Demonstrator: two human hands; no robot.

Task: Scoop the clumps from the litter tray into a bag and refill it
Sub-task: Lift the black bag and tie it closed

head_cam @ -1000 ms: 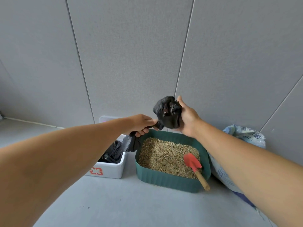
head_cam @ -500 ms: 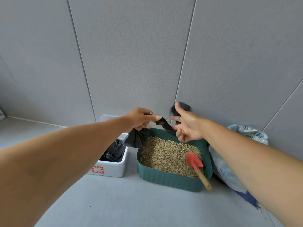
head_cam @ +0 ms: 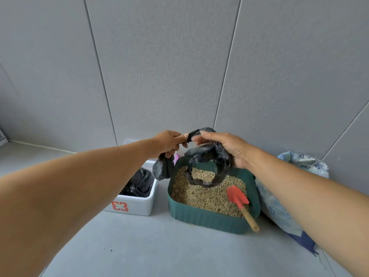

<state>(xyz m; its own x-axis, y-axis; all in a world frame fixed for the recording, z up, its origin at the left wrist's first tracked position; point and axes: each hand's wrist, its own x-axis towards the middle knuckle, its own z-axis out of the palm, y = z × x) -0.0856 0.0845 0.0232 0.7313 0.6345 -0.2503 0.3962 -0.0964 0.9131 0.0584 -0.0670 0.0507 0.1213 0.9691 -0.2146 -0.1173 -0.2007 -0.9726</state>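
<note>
matte grey wall [head_cam: 159, 66] of felt-like panels split by thin seams. below, smooth grey surface [head_cam: 159, 252], open in front of the containers. crinkled white-and-blue litter sack [head_cam: 279, 206] slumped at right, just beside a ribbed dark green litter tray [head_cam: 207, 220] of coarse tan granules [head_cam: 199, 196]. glossy white square bin [head_cam: 137, 205] near its left, black-lined. thin black plastic bag [head_cam: 222, 162] held above the tray's back edge: left hand [head_cam: 169, 142] gripping the neck over its bulging pouch, right hand [head_cam: 229, 148] curled round its twisted loop. red scoop [head_cam: 237, 196], wooden-handled, lying in the tray's right corner.

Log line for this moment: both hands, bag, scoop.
left hand: grips black plastic bag | right hand: holds twisted bag loop over green plastic litter tray | red wooden-handled scoop: lying in tray
</note>
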